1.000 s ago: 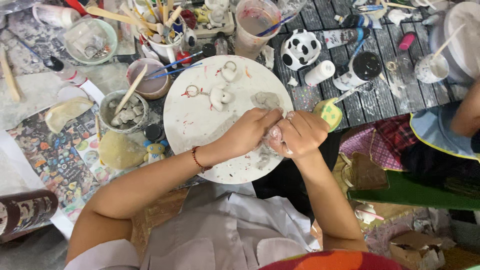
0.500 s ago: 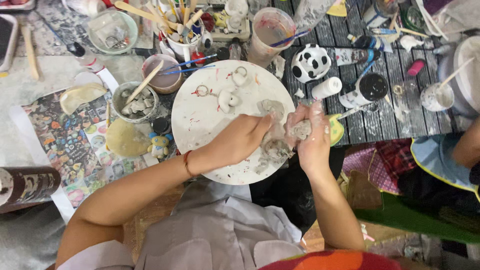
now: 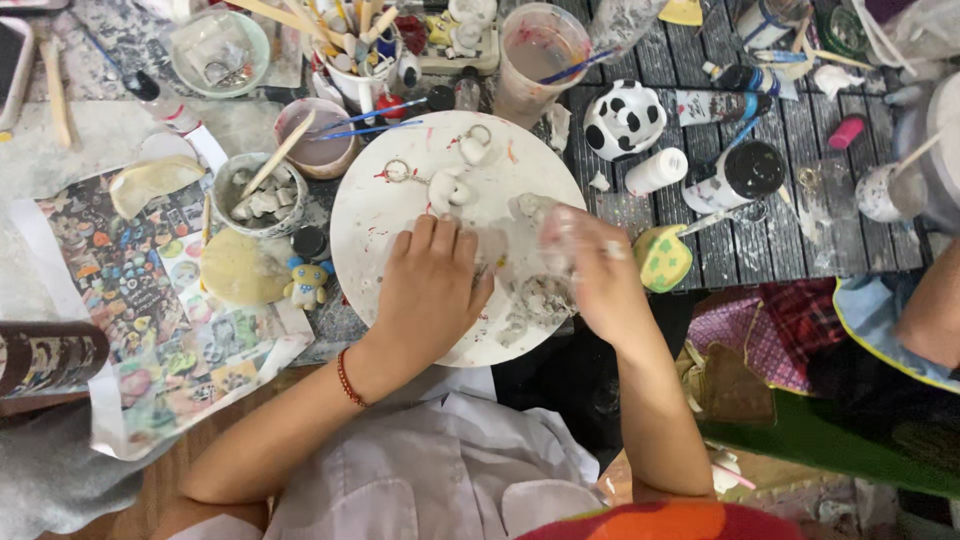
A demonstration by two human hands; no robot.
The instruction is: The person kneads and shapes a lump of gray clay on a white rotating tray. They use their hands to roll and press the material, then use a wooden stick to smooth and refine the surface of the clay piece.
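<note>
My left hand [image 3: 430,285] lies palm down on a round white plate [image 3: 365,235], fingers stretched toward two small white clay figures with key rings [image 3: 452,188]. My right hand [image 3: 592,272] is blurred and hovers over the plate's right side, above grey clay crumbs [image 3: 540,300]. Whether it holds a piece I cannot tell. A red bracelet [image 3: 348,378] circles my left wrist.
Behind the plate stand a cup of brushes [image 3: 352,55], a pink bowl [image 3: 312,140], a cup of murky water [image 3: 540,55] and a spotted black-and-white figure [image 3: 625,118]. A grey cup with clay bits [image 3: 260,192] and a yellow disc [image 3: 240,265] sit left. Another person's arm [image 3: 930,310] is at right.
My hands were pressed together over one small piece. They have since come apart: the left now lies flat on the plate and the right has shifted to the right. The camera moved closer.
</note>
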